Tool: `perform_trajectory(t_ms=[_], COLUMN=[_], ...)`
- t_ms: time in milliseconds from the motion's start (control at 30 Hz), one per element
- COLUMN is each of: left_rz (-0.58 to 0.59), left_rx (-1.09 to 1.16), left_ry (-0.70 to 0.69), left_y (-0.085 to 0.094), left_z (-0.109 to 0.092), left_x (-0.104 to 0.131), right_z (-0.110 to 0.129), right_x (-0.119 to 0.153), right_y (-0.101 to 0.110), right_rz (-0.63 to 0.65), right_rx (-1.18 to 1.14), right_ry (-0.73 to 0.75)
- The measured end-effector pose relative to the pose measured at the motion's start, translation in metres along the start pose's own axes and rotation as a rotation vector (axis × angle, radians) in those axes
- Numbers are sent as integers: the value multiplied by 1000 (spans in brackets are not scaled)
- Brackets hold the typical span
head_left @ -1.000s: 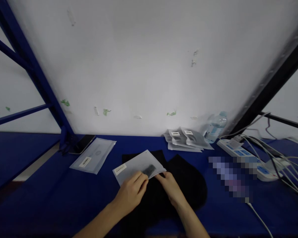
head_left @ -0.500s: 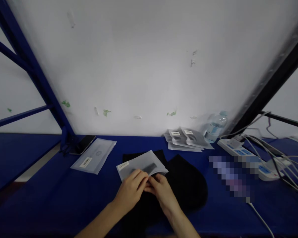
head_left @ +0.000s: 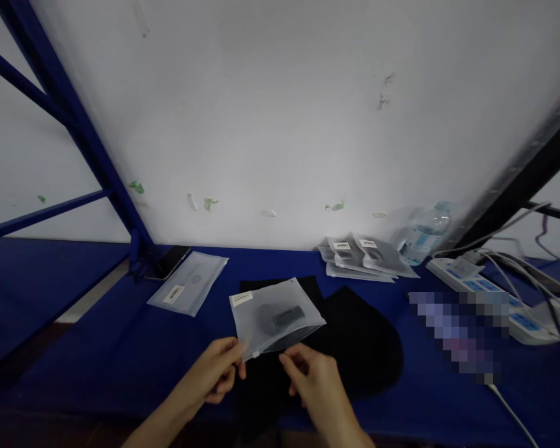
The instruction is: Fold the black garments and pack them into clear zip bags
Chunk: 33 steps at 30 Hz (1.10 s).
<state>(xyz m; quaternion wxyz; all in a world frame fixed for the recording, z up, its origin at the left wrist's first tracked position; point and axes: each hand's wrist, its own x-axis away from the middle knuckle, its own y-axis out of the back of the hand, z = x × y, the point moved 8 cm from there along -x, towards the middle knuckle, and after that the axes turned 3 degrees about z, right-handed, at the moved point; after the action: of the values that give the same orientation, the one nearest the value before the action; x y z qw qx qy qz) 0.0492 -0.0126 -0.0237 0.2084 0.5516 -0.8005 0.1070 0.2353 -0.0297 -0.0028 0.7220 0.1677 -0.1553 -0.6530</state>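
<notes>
A frosted zip bag with a white label lies tilted over black cloth, with a dark item showing through it. My left hand pinches the bag's near left corner, beside the zip slider. Close to the bag's near edge is my right hand, its thumb and forefinger pressed together; whether they hold the bag's edge is too small to tell. The bag's mouth gapes slightly on the right side.
Another labelled bag lies at the left, beside a phone. At the back right are several stacked bags and a water bottle. A power strip with cables and a pixelated object are at the right.
My hands have moved apart, the left one to the bag's near left corner. The bag has turned and its dark contents show more. The view has shifted slightly.
</notes>
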Motion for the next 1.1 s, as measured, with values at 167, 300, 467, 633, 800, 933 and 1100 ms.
perform_trajectory(t_ms=[167, 300, 467, 633, 800, 933, 1100], left_rz=[95, 64, 68, 74, 111, 114, 99], left_rx=[233, 329, 365, 392, 400, 385, 334], left_ry=[50, 97, 98, 102, 99, 123, 135], left_y=[-25, -26, -13, 2, 3, 3, 4], left_z=[-4, 5, 11, 14, 15, 18, 19], left_x=[-3, -4, 5, 13, 12, 10, 9], right_z=[50, 53, 45, 29, 15, 3, -31], right_x=[15, 16, 11, 4, 2, -7, -38], right_y=[-37, -40, -2, 43, 58, 71, 96], right_rz=[-111, -157, -280, -378, -385, -327, -227], right_rx=[500, 676, 745, 835, 838, 653, 134], right_ry=[564, 710, 728, 686, 577, 423, 36])
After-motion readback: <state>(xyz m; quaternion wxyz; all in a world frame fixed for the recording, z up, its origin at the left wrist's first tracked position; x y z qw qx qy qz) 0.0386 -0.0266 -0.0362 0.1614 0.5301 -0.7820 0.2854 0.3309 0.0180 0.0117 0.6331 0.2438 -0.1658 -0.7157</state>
